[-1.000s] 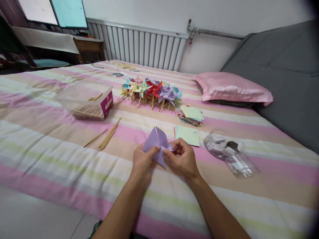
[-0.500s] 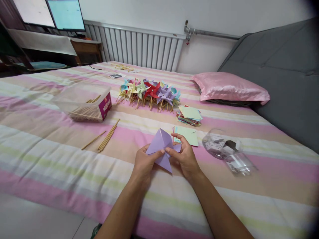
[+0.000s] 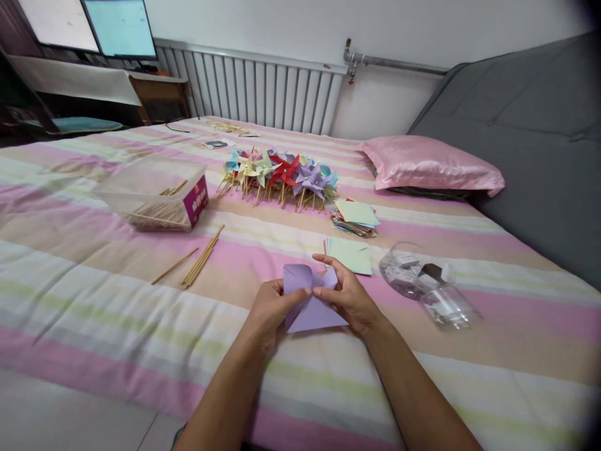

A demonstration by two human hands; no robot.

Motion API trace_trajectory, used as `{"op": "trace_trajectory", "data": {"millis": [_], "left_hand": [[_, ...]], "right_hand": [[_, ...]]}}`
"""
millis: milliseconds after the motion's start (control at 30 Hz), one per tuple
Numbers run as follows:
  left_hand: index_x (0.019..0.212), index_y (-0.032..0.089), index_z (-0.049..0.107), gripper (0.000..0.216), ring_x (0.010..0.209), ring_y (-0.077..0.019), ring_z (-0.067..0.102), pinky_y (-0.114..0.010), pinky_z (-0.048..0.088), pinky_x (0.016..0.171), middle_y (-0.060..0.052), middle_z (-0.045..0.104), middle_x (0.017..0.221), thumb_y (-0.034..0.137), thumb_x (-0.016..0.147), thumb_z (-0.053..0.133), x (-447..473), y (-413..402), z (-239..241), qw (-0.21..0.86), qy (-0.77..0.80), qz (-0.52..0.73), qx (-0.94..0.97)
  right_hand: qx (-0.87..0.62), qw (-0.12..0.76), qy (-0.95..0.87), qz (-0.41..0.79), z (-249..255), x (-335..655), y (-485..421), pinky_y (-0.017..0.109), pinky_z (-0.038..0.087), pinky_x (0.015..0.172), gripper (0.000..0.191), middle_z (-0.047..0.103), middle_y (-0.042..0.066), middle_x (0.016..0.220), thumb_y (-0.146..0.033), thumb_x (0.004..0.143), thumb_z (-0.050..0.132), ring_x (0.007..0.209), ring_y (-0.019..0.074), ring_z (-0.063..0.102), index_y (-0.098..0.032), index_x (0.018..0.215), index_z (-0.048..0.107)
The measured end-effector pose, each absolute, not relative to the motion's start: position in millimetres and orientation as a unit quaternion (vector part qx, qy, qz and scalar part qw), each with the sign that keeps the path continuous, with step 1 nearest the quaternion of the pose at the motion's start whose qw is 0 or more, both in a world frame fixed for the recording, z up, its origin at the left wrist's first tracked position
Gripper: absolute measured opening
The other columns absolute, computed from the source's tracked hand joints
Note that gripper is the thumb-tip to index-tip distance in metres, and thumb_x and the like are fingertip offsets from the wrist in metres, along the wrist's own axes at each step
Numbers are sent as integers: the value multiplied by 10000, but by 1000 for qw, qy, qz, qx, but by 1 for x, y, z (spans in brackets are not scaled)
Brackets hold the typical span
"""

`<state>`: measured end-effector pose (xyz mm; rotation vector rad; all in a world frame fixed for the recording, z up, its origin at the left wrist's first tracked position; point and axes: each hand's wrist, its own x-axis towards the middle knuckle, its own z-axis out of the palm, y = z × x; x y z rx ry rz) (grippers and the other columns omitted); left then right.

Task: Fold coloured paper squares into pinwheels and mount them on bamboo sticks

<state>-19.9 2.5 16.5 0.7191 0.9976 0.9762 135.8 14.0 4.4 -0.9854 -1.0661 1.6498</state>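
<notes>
A shiny pink satin pillow (image 3: 432,164) lies beside a grey padded headboard (image 3: 521,109) at right. Along the white wall (image 3: 263,25) stands a white ribbed radiator (image 3: 248,84), a grey metal pipe (image 3: 404,64) to its right. At far left, two lit flat monitors (image 3: 122,28) stand on a cloth-draped wooden desk (image 3: 160,93), near a blue seat (image 3: 79,124).

A bedroom, shown by the striped bed (image 3: 211,388) and pink pillow (image 3: 432,163).

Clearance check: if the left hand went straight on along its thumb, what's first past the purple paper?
Probably the right hand: its thumb tip sits just ahead of the left hand's, over the purple paper both hold. Exact gap and depth are unclear.
</notes>
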Motion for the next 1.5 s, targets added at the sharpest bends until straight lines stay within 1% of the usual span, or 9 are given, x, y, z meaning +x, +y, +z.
{"op": "trace_trajectory", "data": {"millis": [600, 700, 800, 933, 1067, 1200, 1300, 1367, 1500], "left_hand": [[667, 136, 691, 132, 601, -178, 595, -279, 461, 588, -51, 645, 623, 222, 581, 742, -18, 5, 6, 685, 447, 447, 361], [674, 121, 685, 159, 585, -167, 596, -261, 456, 571, -44, 643, 611, 208, 560, 752, -17, 5, 8, 674, 458, 478, 328], [704, 108, 685, 196, 555, -148, 588, -238, 449, 540, -31, 647, 604, 196, 543, 754, -17, 7, 12, 640, 484, 530, 274], [734, 118, 680, 239, 534, -133, 582, -223, 445, 500, -10, 658, 613, 193, 524, 765, -20, 8, 17, 610, 499, 580, 206], [762, 112, 686, 265, 574, -137, 604, -222, 461, 534, -21, 679, 658, 199, 527, 771, -22, 8, 18, 601, 492, 596, 203], [767, 110, 698, 244, 553, -141, 595, -240, 461, 547, -22, 669, 627, 231, 564, 757, -21, 8, 14, 599, 508, 562, 260], [744, 106, 696, 224, 577, -168, 610, -257, 458, 556, -34, 666, 625, 236, 569, 747, -20, 8, 10, 607, 504, 532, 308], [728, 107, 686, 215, 605, -183, 618, -265, 458, 571, -41, 664, 632, 234, 564, 744, -19, 8, 9, 627, 485, 516, 324], [710, 124, 661, 179, 587, -175, 597, -260, 440, 559, -30, 638, 613, 208, 561, 712, -18, 5, 12, 663, 464, 479, 341]], "right_hand": [[-409, 466, -459, 636, 7, 131, 14, 152, 389, 459, 706, 498, -92, 585, -261, 613, 797, 475, 62, 445, -236, 1243, 480], [-389, 493, -461, 627, 2, 133, 18, 201, 464, 569, 641, 606, -25, 749, -311, 654, 777, 617, 106, 563, -236, 1222, 490], [-394, 586, -488, 512, -2, 140, 22, 245, 483, 702, 467, 634, 39, 941, -336, 726, 723, 813, 146, 602, -226, 1145, 547], [-412, 654, -548, 320, -3, 145, 19, 240, 459, 620, 210, 577, -17, 697, -268, 791, 658, 645, 120, 562, -218, 991, 622], [-416, 579, -617, 332, -2, 139, 11, 244, 426, 511, 128, 570, -24, 585, -235, 818, 607, 530, 124, 543, -206, 934, 651], [-456, 594, -600, 281, -2, 137, 14, 288, 470, 671, 168, 632, 26, 782, -269, 810, 635, 727, 157, 589, -214, 967, 658], [-415, 586, -594, 363, -1, 141, 20, 340, 467, 834, 338, 656, 59, 1030, -299, 804, 661, 943, 192, 605, -261, 1130, 577], [-369, 573, -602, 416, 0, 145, 22, 361, 455, 888, 382, 604, 71, 1213, -302, 817, 652, 1026, 198, 594, -297, 1180, 532], [-342, 520, -670, 405, 3, 151, 20, 371, 427, 944, 220, 406, 69, 1442, -303, 813, 658, 1168, 229, 528, -273, 1030, 643]]}}
